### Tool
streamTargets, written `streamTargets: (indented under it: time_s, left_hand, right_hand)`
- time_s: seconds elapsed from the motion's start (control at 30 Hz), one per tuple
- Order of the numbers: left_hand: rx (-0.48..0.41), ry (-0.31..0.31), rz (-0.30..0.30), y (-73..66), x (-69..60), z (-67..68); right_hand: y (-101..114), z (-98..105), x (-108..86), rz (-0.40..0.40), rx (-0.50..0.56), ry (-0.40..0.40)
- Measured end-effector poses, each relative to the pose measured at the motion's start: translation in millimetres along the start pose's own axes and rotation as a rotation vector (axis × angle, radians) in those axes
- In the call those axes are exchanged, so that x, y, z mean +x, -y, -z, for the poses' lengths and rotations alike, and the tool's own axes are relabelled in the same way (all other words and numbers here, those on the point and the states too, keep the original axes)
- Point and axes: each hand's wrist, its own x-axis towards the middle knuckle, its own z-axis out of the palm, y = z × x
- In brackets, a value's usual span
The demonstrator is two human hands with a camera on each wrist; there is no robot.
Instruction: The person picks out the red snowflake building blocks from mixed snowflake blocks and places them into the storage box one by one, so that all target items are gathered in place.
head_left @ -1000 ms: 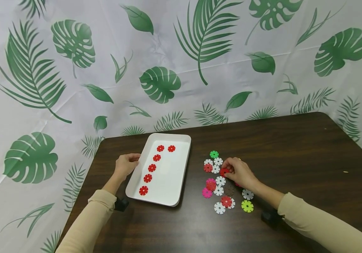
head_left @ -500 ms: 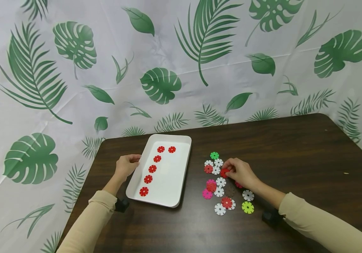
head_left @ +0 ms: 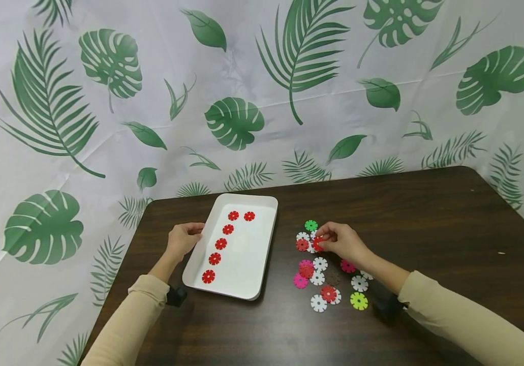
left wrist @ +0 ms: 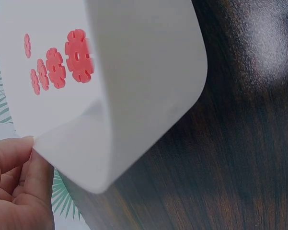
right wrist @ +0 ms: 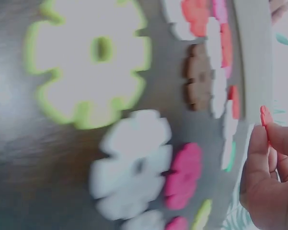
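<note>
My left hand pinches the left rim of a white tray between thumb and fingers; the left wrist view shows the fingertips on the edge. Inside the tray several red notched discs form a column, with one more red disc beside its top. My right hand pinches a red notched disc between thumb and finger, over the far part of a loose group of discs. White discs under that hand are partly hidden.
Loose notched discs lie right of the tray: green, brown, yellow, pink, and several white ones, some overlapping. The dark wooden table meets a leaf-print cloth behind it.
The right hand has moved slightly left with the red disc, uncovering a pink disc and part of a white one behind it. The left hand keeps its place on the tray.
</note>
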Motion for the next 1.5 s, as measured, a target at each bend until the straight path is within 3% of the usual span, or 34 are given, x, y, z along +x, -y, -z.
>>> streamTargets:
  time_s: [0.3,0.57,0.8,0.93,1.17,1.5]
  left_hand:
    - [-0.019,0.008,0.006,-0.7,-0.7,-0.3]
    - [-0.019,-0.004,0.022,-0.9,-0.5,-0.7]
    - [-0.022,-0.009,0.019,-1.0,-1.7,-0.2]
    - [-0.016,-0.01,0.021,-1.9,-1.7,-0.1]
    - [-0.023,-0.001,0.02,-3.0,-1.3,-0.8]
    - [-0.03,0.0,0.017,-1.0,-1.3,0.8]
  right_hand:
    - [30,-12,24.8,0.016,0.093,0.03]
    - [59,-37,53.6,0.045,0.133,0.049]
    - [76,-67,84.2,-0.025,0.168,0.053]
    - [83,-82,98.2,-0.053,0.144,0.046]
    - [86,-103,115.7,-0.023,0.08,0.032]
    - [81,-120,131.8,-0.066,-0.054,0.026]
